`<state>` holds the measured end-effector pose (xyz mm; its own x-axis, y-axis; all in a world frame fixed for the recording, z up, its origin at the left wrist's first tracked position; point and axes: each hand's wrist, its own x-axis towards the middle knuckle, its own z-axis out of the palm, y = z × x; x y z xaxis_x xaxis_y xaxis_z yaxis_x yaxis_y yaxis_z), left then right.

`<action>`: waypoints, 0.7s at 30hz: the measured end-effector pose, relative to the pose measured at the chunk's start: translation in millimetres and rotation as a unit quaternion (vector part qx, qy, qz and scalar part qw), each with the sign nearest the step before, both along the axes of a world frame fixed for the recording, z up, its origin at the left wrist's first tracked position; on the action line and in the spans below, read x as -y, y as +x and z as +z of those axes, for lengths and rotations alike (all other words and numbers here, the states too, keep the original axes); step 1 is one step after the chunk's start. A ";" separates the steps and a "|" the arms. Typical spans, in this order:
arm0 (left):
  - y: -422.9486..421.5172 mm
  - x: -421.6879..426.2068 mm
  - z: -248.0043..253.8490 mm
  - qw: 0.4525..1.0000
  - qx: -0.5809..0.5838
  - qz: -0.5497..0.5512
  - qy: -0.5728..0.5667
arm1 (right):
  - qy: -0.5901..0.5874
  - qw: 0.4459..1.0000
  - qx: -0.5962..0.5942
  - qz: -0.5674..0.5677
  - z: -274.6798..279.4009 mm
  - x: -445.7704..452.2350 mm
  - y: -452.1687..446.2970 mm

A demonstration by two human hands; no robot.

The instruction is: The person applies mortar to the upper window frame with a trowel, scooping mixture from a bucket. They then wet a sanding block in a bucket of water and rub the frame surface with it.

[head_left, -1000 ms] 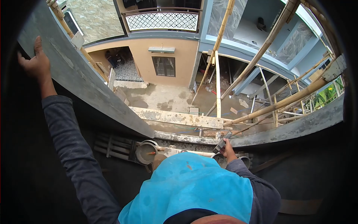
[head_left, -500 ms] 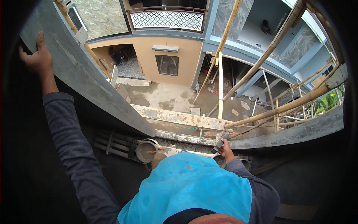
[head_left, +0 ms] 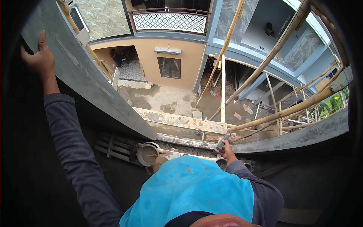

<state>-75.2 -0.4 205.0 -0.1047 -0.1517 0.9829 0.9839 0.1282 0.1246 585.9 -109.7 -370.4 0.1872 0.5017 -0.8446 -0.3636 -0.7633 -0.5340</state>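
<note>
My left hand (head_left: 41, 60) grips the edge of the grey plastered wall edge (head_left: 81, 79) at the upper left, thumb on its face and fingers curled round the side. Low in the centre right, my right hand (head_left: 227, 150) is closed on a grey block-like tool (head_left: 221, 143), held tilted beside the ledge (head_left: 189, 142). Its exact kind is hard to make out. A round bucket (head_left: 146, 156) of grey mix, with a small orange item in it, stands left of my blue shirt.
Bamboo poles (head_left: 287, 110) cross the right side. A speckled plank (head_left: 179, 119) lies beyond the ledge. Far below are wet ground (head_left: 166, 99) and an orange house wall (head_left: 151, 56). A person (head_left: 114, 56) is in the doorway at left.
The view has shifted slightly. My right hand and the grey tool have moved a little to the left; my left hand keeps its hold on the wall edge.
</note>
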 end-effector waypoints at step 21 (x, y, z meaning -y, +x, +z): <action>28.9 4.3 -3.7 0.995 0.084 -0.053 -0.004 | -0.019 1.000 0.015 0.009 8.7 11.0 -3.4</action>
